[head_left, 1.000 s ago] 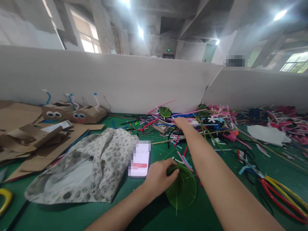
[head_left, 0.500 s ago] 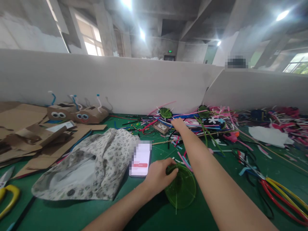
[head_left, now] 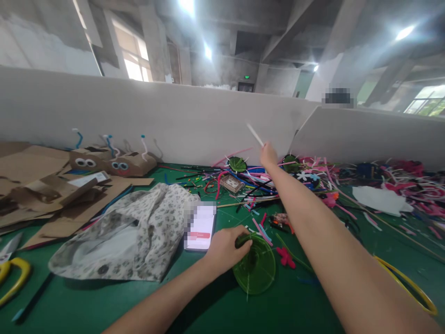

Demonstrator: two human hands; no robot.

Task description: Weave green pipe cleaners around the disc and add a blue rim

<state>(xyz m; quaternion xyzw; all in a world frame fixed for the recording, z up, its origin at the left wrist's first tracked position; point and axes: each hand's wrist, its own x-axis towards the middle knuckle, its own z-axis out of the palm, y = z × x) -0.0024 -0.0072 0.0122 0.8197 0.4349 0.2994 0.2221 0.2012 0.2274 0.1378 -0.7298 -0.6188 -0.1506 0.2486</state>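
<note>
Craft workshop, bare concrete ceiling, green worktable, 2 cardboard figures, scissors, heaped pipe cleaners

Green see-through round piece, held low; white stick, held higher, slanting up leftward.

We had crumpled grey-white cloth left of a rectangular white-screened phone; a round translucent green piece right of it; boxy brown cardboard figures behind the cloth.

White strip: blurred, partly covered by the right hand. Green round piece: partly hidden by the left hand. Yellow handle: partly covered by the right arm. Scissors: cropped by the left edge.
</note>
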